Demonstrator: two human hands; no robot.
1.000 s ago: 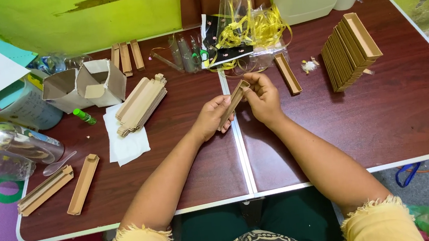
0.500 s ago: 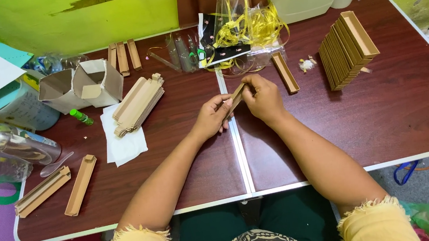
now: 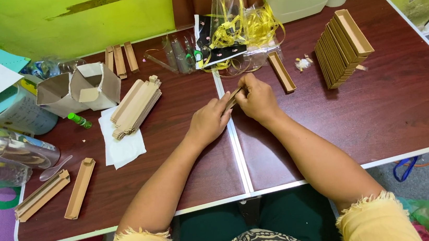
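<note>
Both hands, the left hand [image 3: 208, 122] and right hand [image 3: 257, 98], pinch a narrow brown cardboard strip [image 3: 232, 101] between them above the middle seam of the dark worktop [image 3: 407, 107], near a finished open tray [image 3: 281, 71].

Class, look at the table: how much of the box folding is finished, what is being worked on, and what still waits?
Done: a row of folded trays leans together at the far right, and one tray lies alone. In hand: the left hand and right hand pinch one cardboard strip between them. Left: a stack of flat blanks sits on white paper.
</note>
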